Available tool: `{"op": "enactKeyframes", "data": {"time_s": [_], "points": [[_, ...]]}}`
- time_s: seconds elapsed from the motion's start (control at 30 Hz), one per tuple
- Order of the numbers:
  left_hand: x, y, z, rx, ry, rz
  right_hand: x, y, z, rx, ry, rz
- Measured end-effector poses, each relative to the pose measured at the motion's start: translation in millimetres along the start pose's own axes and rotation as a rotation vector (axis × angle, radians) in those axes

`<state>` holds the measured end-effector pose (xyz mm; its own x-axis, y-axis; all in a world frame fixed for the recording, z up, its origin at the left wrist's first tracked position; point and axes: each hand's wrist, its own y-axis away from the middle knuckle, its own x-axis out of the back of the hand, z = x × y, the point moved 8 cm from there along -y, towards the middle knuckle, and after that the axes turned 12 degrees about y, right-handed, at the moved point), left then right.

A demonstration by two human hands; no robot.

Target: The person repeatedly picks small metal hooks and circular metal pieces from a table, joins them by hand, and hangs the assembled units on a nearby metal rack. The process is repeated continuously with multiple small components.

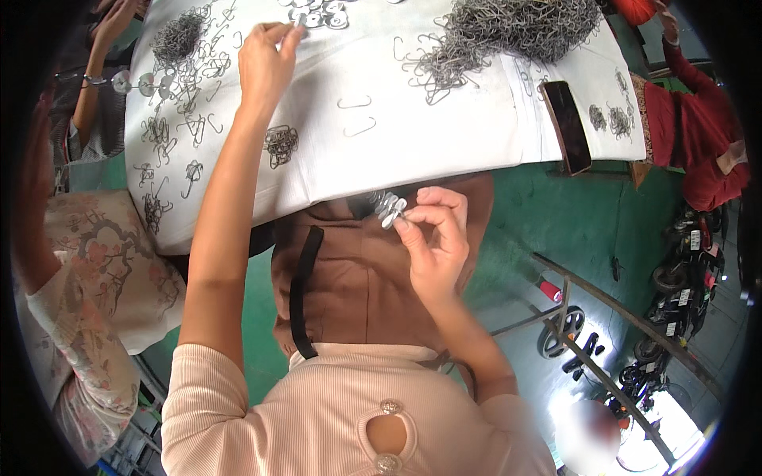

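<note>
At the far side of the white table (429, 135), my left hand (268, 67) is pinched at the edge of a small pile of round metal washers (327, 16). One washer seems to be between its fingertips, partly hidden by them. Over my lap, just off the table's near edge, my right hand (438, 242) grips a wire hook threaded with several shiny washers (389, 208). Thumb and forefinger close on its end, and the rest hangs toward the table. Two loose wire hooks (355, 101) lie on the cloth between my hands.
A large heap of wire hooks (524, 32) covers the back right, with a phone (566, 127) at the right edge. More hooks (178, 40) lie scattered at left, with a bundle (281, 146) near my left forearm. People sit at both sides; one hand (111, 28) shows at far left.
</note>
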<state>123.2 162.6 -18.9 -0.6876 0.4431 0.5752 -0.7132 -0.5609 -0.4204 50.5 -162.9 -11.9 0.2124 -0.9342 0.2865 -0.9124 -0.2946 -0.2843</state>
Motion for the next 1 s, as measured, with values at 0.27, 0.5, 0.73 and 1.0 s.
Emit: {"op": "enactKeyframes", "data": {"time_s": [0.27,0.5,0.73,1.0], "points": [[-6.6,160.0,103.8,0.719,0.947,-0.677,2.3,-2.5,0.7,0.009,0.061,0.046],[-0.1,173.9,113.0,0.621,0.937,-0.592,4.3,-1.1,2.4,-0.011,0.103,0.063],[1.3,178.3,113.1,0.624,0.928,-0.482,7.3,-0.2,3.6,-0.003,0.158,0.093],[13.0,175.6,122.9,0.407,0.767,-0.472,7.0,-12.6,6.8,0.079,0.214,-0.110]]}}
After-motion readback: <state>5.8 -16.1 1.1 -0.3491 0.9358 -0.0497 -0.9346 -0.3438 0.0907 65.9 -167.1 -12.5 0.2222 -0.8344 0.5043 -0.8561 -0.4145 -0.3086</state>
